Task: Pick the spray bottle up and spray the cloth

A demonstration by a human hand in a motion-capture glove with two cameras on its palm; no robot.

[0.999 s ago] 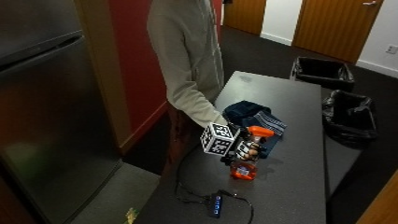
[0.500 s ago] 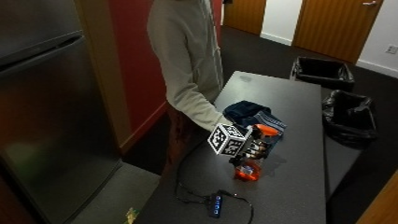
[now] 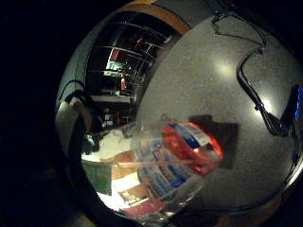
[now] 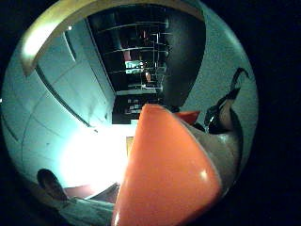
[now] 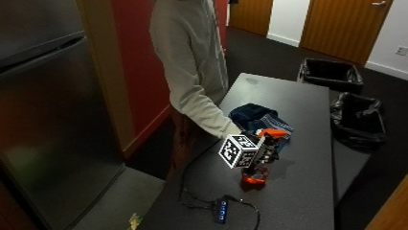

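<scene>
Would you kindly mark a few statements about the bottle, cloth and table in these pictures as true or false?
1. The hand grips the bottle. True.
2. The bottle has a blue spray head. False: the head is orange.
3. The cloth lies on the table. True.
4. The cloth is draped over the bottle. False: it lies behind the bottle, on the table.
5. Two bins stand beyond the table. True.

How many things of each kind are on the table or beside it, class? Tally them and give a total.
Spray bottles: 1
Cloths: 1
Black bins beside the table: 2
Total: 4
</scene>
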